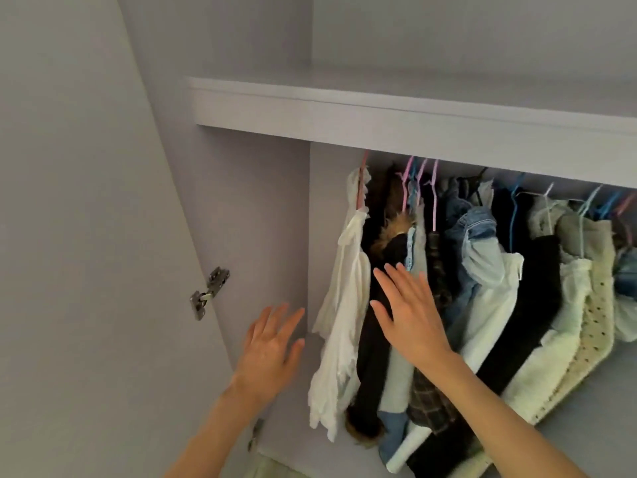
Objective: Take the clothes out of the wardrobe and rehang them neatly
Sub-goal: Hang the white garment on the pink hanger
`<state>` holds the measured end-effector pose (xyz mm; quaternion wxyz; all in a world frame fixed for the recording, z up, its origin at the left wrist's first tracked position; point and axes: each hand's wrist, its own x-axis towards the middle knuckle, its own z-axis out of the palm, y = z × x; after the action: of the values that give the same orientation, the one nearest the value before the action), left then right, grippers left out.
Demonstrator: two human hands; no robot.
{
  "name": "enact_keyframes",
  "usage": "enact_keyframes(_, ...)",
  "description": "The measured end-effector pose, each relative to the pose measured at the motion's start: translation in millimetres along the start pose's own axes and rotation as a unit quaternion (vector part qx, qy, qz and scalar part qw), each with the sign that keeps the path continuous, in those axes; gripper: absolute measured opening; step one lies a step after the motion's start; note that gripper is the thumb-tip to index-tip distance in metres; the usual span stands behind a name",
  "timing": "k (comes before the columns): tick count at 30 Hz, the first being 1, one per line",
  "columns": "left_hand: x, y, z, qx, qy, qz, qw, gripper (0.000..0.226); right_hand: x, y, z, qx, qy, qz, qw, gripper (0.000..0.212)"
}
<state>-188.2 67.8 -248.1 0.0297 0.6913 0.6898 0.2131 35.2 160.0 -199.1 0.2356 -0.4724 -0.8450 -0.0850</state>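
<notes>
Reaching toward the open wardrobe point(262, 188), both hands have their fingers straight and spread, and neither holds anything. The left hand point(272, 346) hovers in front of the wardrobe's inner side wall, just left of the clothes and apart from them. The right hand point(406, 312) is raised in front of the dark garments near the left end of the row; whether its fingers touch the fabric cannot be told. The clothes point(482, 288) hang crowded on pink and blue hangers point(433, 198) beneath the shelf point(379, 112), with a white garment point(341, 322) at the far left, then a black fur-trimmed coat point(370, 357), denim and cream knits further right. A metal hinge point(208, 291) sits on the open door point(86, 236).
</notes>
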Motion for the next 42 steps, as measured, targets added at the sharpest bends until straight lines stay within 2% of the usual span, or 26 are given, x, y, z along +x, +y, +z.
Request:
enact_keyframes(4, 45.4, 18.1, 2.8, -0.077, 0.002, 0.028, 0.997, 0.057, 32.9, 23.9, -6.0, -0.035, 0.028, 0.034, 0.998, 0.051)
enact_keyframes(8, 88.6, 45.8, -4.7, -0.163, 0.058, 0.017, 0.985, 0.048, 67.6, 45.4, -2.3, -0.073, 0.009, 0.038, 0.997, 0.044)
enact_keyframes(10, 114.1, 63.0, -9.2, -0.179, 0.069, 0.011, 0.981, 0.039, 79.0, 50.5, 3.5, -0.081, -0.022, 0.038, 0.996, 0.049)
enact_keyframes(15, 187.9, 90.2, -11.3, -0.166, 0.061, -0.009, 0.984, 0.046, 79.6, 56.5, 21.1, -0.059, -0.011, 0.036, 0.998, 0.056)
enact_keyframes(19, 221.9, 98.5, -5.7, -0.183, 0.008, -0.054, 0.982, 0.054, 75.1, 64.1, 29.5, -0.069, 0.025, 0.024, 0.997, 0.045)
enact_keyframes(22, 228.8, 100.1, 1.8, -0.199, 0.028, -0.073, 0.977, 0.043, 73.0, 66.4, 28.5, -0.066, 0.009, 0.025, 0.997, 0.053)
enact_keyframes(26, 226.3, 97.5, 6.4, -0.221, 0.098, -0.098, 0.965, 0.030, 70.8, 74.1, 32.5, -0.063, 0.017, 0.015, 0.998, 0.047)
enact_keyframes(33, 212.6, 87.4, -11.6, -0.215, 0.159, -0.055, 0.962, 0.023, 73.1, 73.7, 35.7, -0.054, 0.007, 0.015, 0.998, 0.051)
enact_keyframes(39, 210.0, 86.8, -27.2, -0.240, 0.175, -0.081, 0.951, 0.020, 81.3, 66.0, 35.9, 0.028, 0.027, 0.034, 0.999, 0.058)
enact_keyframes(42, 208.1, 86.9, -31.9, -0.255, 0.187, -0.082, 0.945, 0.021, 84.9, 61.3, 35.2, 0.027, 0.032, 0.031, 0.999, 0.061)
